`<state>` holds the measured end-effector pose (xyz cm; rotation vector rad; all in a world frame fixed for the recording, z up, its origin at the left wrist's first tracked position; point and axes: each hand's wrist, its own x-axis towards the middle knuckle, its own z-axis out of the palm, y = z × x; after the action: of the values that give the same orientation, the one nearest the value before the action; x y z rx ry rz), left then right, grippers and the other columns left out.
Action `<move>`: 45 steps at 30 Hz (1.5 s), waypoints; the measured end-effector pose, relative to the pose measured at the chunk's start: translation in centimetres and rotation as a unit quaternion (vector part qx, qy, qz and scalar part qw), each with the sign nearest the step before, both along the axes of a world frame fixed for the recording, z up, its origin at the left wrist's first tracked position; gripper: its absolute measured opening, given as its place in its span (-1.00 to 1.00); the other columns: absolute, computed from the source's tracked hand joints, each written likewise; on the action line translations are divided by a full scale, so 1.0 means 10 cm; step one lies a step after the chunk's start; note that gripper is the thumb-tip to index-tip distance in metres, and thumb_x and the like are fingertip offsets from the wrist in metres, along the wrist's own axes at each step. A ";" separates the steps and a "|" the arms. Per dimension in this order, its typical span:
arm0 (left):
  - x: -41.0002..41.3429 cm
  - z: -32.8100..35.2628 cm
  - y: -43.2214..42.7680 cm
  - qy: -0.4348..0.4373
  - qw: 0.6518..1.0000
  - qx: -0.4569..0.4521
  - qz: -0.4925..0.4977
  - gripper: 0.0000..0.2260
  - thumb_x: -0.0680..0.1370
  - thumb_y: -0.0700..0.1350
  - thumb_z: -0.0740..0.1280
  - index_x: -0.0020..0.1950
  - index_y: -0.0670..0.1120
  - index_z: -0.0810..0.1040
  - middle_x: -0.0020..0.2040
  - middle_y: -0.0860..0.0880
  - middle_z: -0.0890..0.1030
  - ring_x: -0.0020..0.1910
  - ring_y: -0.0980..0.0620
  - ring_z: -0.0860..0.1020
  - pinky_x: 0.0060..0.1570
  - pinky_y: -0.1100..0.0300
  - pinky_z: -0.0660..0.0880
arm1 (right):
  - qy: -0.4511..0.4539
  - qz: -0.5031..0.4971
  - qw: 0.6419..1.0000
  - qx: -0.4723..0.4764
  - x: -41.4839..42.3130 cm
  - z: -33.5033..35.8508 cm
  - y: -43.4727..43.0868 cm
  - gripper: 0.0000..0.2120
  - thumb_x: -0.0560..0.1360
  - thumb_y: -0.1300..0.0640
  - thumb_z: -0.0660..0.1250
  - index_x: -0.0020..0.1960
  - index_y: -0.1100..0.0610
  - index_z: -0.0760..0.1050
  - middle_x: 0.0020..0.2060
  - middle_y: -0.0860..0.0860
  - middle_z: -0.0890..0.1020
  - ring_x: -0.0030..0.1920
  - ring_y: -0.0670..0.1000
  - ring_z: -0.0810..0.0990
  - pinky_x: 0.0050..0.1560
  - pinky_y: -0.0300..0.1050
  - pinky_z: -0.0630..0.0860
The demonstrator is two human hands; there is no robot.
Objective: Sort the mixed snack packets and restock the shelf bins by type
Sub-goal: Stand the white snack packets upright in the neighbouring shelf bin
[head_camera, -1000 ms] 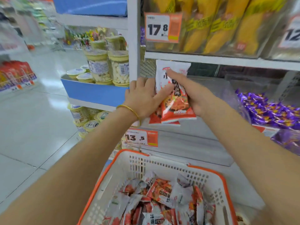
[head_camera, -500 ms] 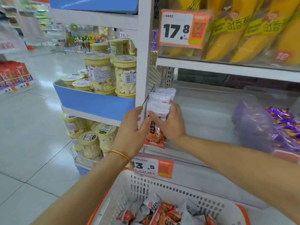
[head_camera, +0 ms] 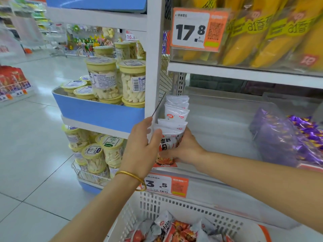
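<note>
Centre frame: clear shelf bin (head_camera: 218,119), with a white upright post (head_camera: 154,58) at its left edge and purple sweets (head_camera: 307,135) in the next bin to the right. Bottom centre: white basket (head_camera: 174,205) holding loose mixed packets (head_camera: 176,229).

Left hand (head_camera: 141,147), fingers curled, grips the front snack packet (head_camera: 170,142). Right hand (head_camera: 185,149) wraps it from the right and hides its lower right edge. The packet stands upright at the bin's front left corner.

Row of packets (head_camera: 177,110) behind it: at least three white tops visible.

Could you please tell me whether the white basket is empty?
No, the basket holds a heap of red-and-white snack packets.
</note>
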<state>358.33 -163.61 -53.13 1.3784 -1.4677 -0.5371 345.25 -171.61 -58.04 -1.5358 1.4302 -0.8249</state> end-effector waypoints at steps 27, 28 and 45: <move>-0.17 0.52 -0.82 -0.467 0.882 -0.047 -0.037 -0.90 0.52 -0.09 0.31 0.00 0.06 0.58 -0.03 0.07 0.44 0.15 -0.01 0.38 0.01 0.13 0.18 | 0.007 0.003 1.000 -0.023 -0.11 -0.23 -0.16 -0.11 0.14 0.11 0.63 0.34 0.02 0.21 0.15 0.12 0.44 0.06 0.16 0.56 -0.28 0.01 0.64; -0.16 0.51 -0.84 -0.450 0.892 -0.042 -0.035 -0.90 0.53 -0.10 0.31 0.00 0.04 0.58 -0.01 0.06 0.45 0.14 -0.01 0.40 0.02 0.13 0.19 | 0.011 0.001 0.999 -0.034 -0.12 -0.24 -0.17 -0.10 0.13 0.08 0.63 0.34 0.01 0.22 0.16 0.11 0.43 0.08 0.15 0.56 -0.15 0.09 0.64; -0.03 0.50 -0.62 -0.379 0.923 -0.061 -0.037 -0.81 0.50 -0.24 0.32 0.10 -0.09 0.53 0.07 -0.06 0.48 0.00 -0.08 0.54 0.10 0.02 0.41 | 0.016 0.018 0.996 0.090 -0.17 -0.01 -0.07 -0.13 0.07 0.03 0.66 0.24 0.05 0.27 0.16 0.09 0.48 0.07 0.15 0.58 -0.31 -0.03 0.64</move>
<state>357.99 -169.86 -48.11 1.5106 -2.1301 0.0796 343.54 -172.30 -58.11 -1.4393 1.4541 -0.6329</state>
